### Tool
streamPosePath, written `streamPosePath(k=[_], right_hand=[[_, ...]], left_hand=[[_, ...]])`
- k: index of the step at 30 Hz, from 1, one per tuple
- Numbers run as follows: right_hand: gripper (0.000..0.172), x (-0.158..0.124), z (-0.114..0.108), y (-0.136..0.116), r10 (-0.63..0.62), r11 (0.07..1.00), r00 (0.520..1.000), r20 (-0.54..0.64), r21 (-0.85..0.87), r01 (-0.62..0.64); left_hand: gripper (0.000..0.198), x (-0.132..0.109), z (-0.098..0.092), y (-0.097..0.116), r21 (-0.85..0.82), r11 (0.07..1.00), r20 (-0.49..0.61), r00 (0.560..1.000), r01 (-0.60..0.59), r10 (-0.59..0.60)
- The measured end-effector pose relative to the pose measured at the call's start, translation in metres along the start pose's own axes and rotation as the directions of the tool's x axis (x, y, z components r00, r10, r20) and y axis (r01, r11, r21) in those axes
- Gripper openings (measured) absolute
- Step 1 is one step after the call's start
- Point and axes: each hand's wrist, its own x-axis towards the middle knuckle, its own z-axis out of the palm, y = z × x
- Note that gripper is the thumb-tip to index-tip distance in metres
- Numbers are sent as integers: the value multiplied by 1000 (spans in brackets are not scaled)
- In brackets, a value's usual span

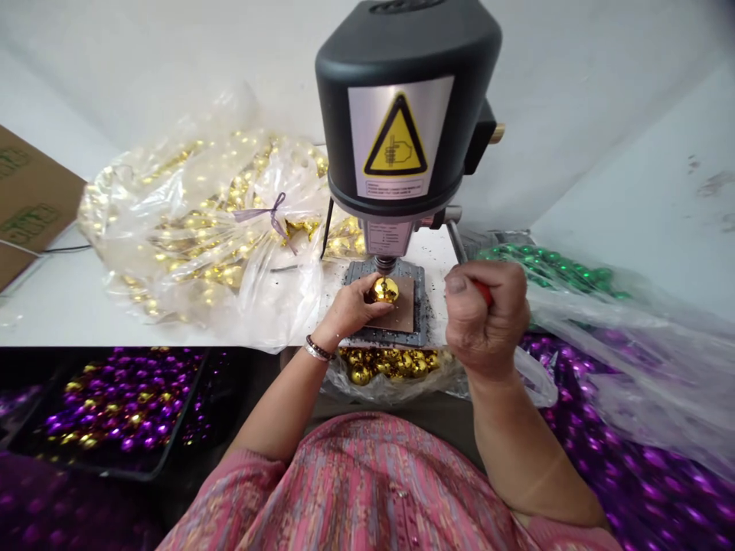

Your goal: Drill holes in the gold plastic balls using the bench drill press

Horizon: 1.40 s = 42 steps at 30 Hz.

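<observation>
Head view: small drill press (pixel 396 115) on the table (pixel 69 325), warning label on its housing. Left hand (pixel 347 310) half closed around a gold ball (pixel 384 291), fingers on its near side, holding it on a brown pad (pixel 400 308) on the press's gray base (pixel 422 306). Ball sits directly under the spindle (pixel 384 264); can't tell if they touch. Right hand (pixel 488 317) closed in a fist around a red grip (pixel 483 291) on a steel lever (pixel 456 241), at the press's 3 o'clock. Bracelets (pixel 318 349) on left wrist. Around the press: bag of gold balls (pixel 200 229) tied with purple ribbon (pixel 269 213) at 9, cardboard box (pixel 28 199) farther out at 9, bag of green balls (pixel 551 264) at 3, purple balls in plastic (pixel 643 451) at 4, gold balls in a clear bag (pixel 390 367) at 6, below the table edge, tray of purple and gold balls (pixel 120 398) at 8.
</observation>
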Motion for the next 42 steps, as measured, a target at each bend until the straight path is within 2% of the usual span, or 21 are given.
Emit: streamPosePath(k=[10, 13, 18, 21, 25, 27, 29, 31, 33, 34, 36, 37, 38, 40, 42], right_hand=[[9, -32, 23, 37, -66, 984, 995, -77, 160, 78], [4, -24, 22, 28, -24, 985, 995, -97, 166, 40], [17, 18, 10, -6, 139, 990, 977, -160, 59, -131], [28, 33, 6, -16, 213, 977, 970, -121, 37, -210], [33, 32, 8, -13, 256, 965, 959, -122, 91, -246], [35, 29, 9, -11, 261, 963, 955, -138, 109, -247], [37, 27, 9, -11, 265, 962, 954, -140, 112, -251], [37, 27, 8, -11, 270, 961, 954, -132, 100, -258], [37, 27, 7, -12, 278, 959, 952, -129, 101, -266], [37, 26, 6, -12, 285, 956, 950, -128, 106, -272], [36, 26, 6, -12, 295, 953, 946, -132, 109, -282], [36, 25, 5, -12, 300, 952, 944, -135, 103, -288], [36, 24, 5, -11, 304, 951, 943, -136, 94, -293], [36, 22, 5, -8, 302, 953, 943, -137, 76, -294], [34, 20, 5, -5, 290, 957, 949, -126, 68, -284]], left_hand=[[45, -1, -1, 1, -23, 1000, -4, 1000, -10, 10], [43, 0, 0, 1, -8, 1000, 2, 1000, -11, 11], [52, -9, -2, 3, 53, 998, -31, 999, 16, -14], [52, -28, -14, 1, 108, 994, -34, 999, 2, 2], [51, -60, -38, -10, 132, 987, 202, 977, -92, 64], [54, -73, -49, -14, 107, 988, 257, 963, -113, 82], [57, -81, -60, -14, 62, 994, 235, 970, -88, 71], [51, -81, -72, -12, 11, 999, 145, 989, -44, 42], [39, -71, -85, -9, -24, 1000, -75, 997, -10, 8], [33, -62, -93, -9, -26, 1000, -220, 975, 6, -12], [27, -37, -108, -13, 5, 998, -483, 874, 56, -47], [27, -22, -115, -18, 29, 995, -556, 829, 93, -61], [28, -5, -121, -24, 50, 989, -573, 815, 140, -87], [30, 29, -130, -36, 79, 967, -510, 843, 243, -171], [24, 59, -133, -48, 148, 954, -450, 877, 261, -170]])
